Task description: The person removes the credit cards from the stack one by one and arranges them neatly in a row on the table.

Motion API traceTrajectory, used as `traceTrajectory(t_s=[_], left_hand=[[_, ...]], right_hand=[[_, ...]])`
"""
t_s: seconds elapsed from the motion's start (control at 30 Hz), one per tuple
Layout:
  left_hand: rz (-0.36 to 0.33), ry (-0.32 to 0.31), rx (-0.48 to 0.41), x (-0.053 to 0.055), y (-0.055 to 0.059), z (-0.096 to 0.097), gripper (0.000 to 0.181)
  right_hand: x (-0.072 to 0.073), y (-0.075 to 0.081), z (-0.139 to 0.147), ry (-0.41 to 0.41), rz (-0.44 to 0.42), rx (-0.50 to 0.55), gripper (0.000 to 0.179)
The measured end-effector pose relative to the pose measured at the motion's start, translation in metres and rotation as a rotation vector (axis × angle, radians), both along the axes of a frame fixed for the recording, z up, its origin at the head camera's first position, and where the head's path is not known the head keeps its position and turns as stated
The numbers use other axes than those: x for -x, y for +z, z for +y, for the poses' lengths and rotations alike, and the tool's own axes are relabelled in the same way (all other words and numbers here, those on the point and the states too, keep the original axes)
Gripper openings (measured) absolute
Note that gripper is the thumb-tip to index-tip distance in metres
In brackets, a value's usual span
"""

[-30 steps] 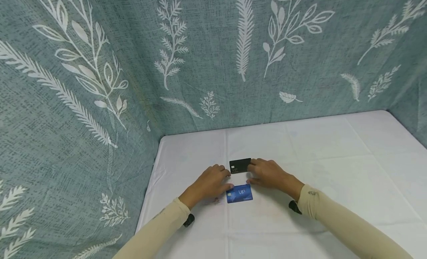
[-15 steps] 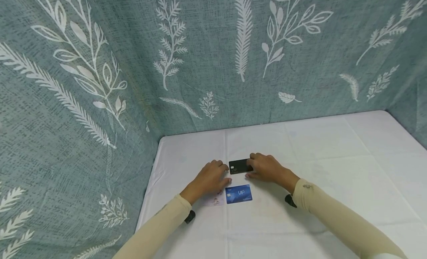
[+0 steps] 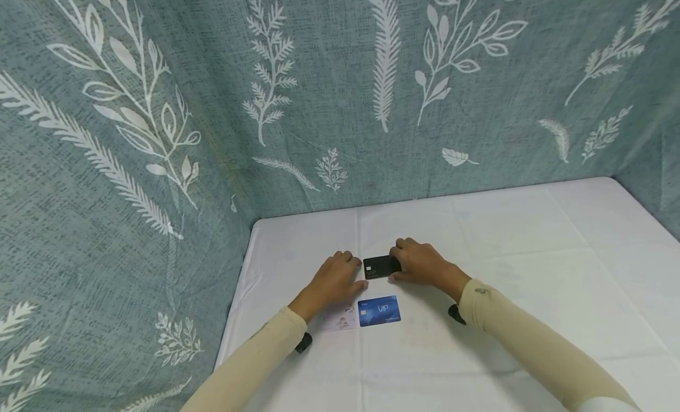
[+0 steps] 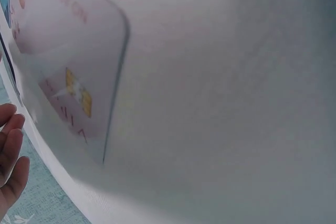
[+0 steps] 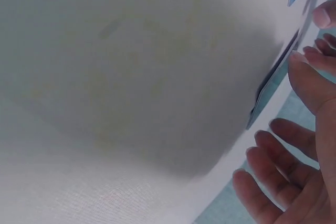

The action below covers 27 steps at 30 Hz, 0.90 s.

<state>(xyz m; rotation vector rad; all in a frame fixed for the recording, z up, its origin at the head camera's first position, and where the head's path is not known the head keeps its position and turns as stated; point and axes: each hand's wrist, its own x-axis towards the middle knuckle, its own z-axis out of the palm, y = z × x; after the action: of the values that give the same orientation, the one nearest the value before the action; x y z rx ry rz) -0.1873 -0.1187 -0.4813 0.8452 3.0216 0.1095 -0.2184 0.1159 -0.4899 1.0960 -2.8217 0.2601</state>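
A black card (image 3: 378,267) printed VIP lies flat on the white tablecloth, its gold chip at the left. My left hand (image 3: 332,279) is just off its left end, fingers bent loosely and thumb apart from them. At the right end, my right hand (image 3: 419,264) overlaps the card with its fingers. The right wrist view shows the thumb (image 5: 310,82) and fingers well spread near the card's edge, nothing pinched. Nearer the body sits a blue VIP card (image 3: 379,310). To its left is a pale pink card (image 3: 340,322), partly covered by the left forearm and seen larger in the left wrist view.
The white cloth (image 3: 504,270) spreads to the right and in front of the cards. Green-grey curtains (image 3: 340,105) with white leaf prints stand behind and left of the table. Dark wrist devices (image 3: 303,343) hang below both sleeves.
Both hands have moved away from the blue card toward the black one, thumbs included. More of the pale pink card shows beneath the left wrist. The view has shifted slightly.
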Motion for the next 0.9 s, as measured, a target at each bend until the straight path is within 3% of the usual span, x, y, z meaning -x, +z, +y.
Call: traceTrajectory(t_s=[0.43, 0.9], left_hand=[[0.014, -0.004, 0.030, 0.006, -0.005, 0.003, 0.060], [-0.028, -0.001, 0.034, 0.014, -0.006, 0.008, 0.063]], right_hand=[[0.007, -0.001, 0.001, -0.028, -0.050, -0.049, 0.063], [0.013, -0.005, 0.000, -0.002, -0.039, -0.037, 0.063]])
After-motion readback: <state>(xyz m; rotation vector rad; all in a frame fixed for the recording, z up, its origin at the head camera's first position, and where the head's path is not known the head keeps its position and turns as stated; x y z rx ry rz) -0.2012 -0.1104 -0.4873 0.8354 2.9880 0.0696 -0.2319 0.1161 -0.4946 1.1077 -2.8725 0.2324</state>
